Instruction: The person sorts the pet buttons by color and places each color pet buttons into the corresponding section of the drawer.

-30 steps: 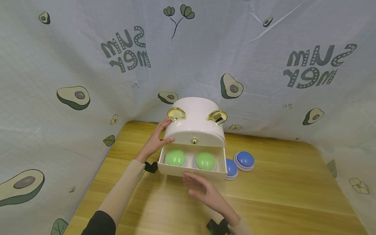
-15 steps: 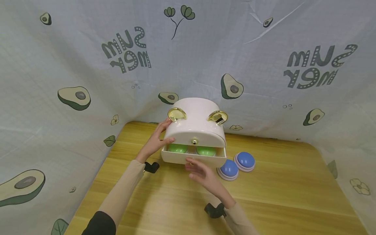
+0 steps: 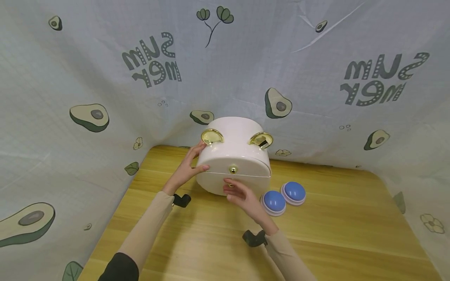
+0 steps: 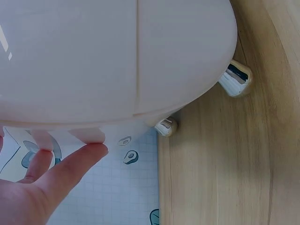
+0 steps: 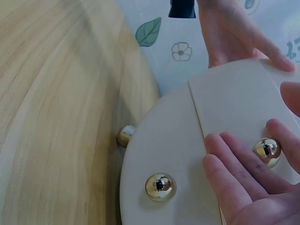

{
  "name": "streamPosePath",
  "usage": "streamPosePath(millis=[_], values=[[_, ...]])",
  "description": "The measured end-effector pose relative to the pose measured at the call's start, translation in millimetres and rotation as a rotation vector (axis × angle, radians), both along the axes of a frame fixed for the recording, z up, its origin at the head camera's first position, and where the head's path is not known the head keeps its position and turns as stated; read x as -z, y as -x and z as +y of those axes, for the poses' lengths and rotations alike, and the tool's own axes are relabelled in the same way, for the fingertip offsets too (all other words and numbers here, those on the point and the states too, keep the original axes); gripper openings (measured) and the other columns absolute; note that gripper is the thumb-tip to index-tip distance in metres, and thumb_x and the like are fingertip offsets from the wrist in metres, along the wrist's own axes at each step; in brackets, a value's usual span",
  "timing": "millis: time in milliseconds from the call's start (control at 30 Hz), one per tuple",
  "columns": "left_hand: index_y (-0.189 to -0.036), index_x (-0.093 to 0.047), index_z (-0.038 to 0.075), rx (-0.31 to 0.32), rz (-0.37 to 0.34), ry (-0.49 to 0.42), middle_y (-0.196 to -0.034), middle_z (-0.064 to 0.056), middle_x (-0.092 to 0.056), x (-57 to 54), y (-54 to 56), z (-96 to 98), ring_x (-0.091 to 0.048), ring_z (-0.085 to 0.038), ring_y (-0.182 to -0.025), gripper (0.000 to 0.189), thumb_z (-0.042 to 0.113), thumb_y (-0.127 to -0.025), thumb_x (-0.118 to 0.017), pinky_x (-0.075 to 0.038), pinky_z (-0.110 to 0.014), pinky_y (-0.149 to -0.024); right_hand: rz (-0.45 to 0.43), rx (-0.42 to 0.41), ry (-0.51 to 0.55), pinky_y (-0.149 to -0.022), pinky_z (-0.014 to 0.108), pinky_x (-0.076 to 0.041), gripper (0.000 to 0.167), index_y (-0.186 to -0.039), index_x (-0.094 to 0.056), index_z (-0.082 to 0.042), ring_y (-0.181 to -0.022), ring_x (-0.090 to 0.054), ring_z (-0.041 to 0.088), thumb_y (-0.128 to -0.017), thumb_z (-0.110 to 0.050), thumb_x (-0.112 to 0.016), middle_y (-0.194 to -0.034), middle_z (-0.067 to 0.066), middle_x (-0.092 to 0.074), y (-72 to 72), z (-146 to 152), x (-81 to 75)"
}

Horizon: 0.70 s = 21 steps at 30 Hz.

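A glossy white box (image 3: 234,134) with two gold ear-shaped pieces on top stands at the back of the table. Its lower drawer (image 3: 211,182) is flush with the front, so whatever lies inside is hidden. My left hand (image 3: 185,169) rests along the box's left side, thumb towards the front edge. In front of the drawer my right hand (image 3: 245,198) has its fingers extended at the seam below the upper gold knob (image 3: 233,169). The right wrist view shows these fingertips (image 5: 213,161) beside the seam, with the lower gold knob (image 5: 160,186) uncovered.
Two blue domes on pale round bases, a nearer one (image 3: 274,201) and a farther one (image 3: 294,192), sit right of the box. Small gold feet (image 4: 236,80) carry the box above the wooden table (image 3: 334,226). A printed cloth (image 3: 232,78) hangs behind.
The lower drawer has slid back into the box under my right hand, which moved forward with it. Two green domes inside have gone out of sight. My left hand stays in place.
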State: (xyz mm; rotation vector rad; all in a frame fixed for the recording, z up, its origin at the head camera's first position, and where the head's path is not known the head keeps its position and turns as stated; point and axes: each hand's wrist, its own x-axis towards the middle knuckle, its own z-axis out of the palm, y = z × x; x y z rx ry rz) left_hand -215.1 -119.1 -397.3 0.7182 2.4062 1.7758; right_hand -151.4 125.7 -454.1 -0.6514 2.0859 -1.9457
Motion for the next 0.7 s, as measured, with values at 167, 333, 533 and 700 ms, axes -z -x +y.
streamPosePath(millis=[167, 333, 533, 700], values=[[-0.15, -0.029, 0.01, -0.001, -0.002, 0.0, -0.158, -0.009, -0.012, 1.2, 0.1, 1.1, -0.027, -0.036, -0.135, 0.069, 0.004, -0.091, -0.063, -0.043, -0.053, -0.095, 0.013, 0.0, 0.008, -0.094, 0.032, -0.046, 0.049, -0.14, -0.042, 0.004, -0.119, -0.05, 0.042, -0.094, 0.0, -0.057, -0.129, 0.03, -0.05, 0.5, 0.5, -0.7], [-0.15, -0.029, 0.01, -0.003, 0.0, 0.003, -0.158, -0.01, -0.012, 1.1, -0.4, 0.7, -0.027, -0.036, -0.135, 0.068, 0.005, -0.091, -0.063, -0.043, -0.054, -0.094, 0.017, 0.004, 0.006, -0.094, 0.032, -0.046, 0.048, -0.139, -0.042, 0.006, -0.118, -0.051, 0.043, -0.094, 0.0, -0.057, -0.128, 0.031, -0.05, 2.0, -0.7, -0.3], [-0.15, -0.029, 0.011, 0.0, 0.005, -0.004, -0.157, -0.01, -0.013, 2.7, -0.1, -0.3, -0.027, -0.035, -0.136, 0.068, 0.006, -0.091, -0.063, -0.044, -0.053, -0.094, 0.001, 0.007, 0.002, -0.094, 0.032, -0.046, 0.047, -0.139, -0.041, 0.007, -0.118, -0.05, 0.045, -0.094, 0.003, -0.054, -0.127, 0.033, -0.05, 3.7, -1.7, -0.9], [-0.15, -0.029, 0.012, -0.001, 0.005, 0.001, -0.157, -0.008, -0.013, 4.2, 0.8, -0.9, -0.027, -0.034, -0.136, 0.068, 0.006, -0.092, -0.063, -0.044, -0.052, -0.094, -0.016, 0.009, 0.007, -0.094, 0.032, -0.046, 0.047, -0.14, -0.041, 0.006, -0.119, -0.049, 0.046, -0.094, 0.003, -0.053, -0.127, 0.033, -0.05, 3.0, -2.0, -2.2]])
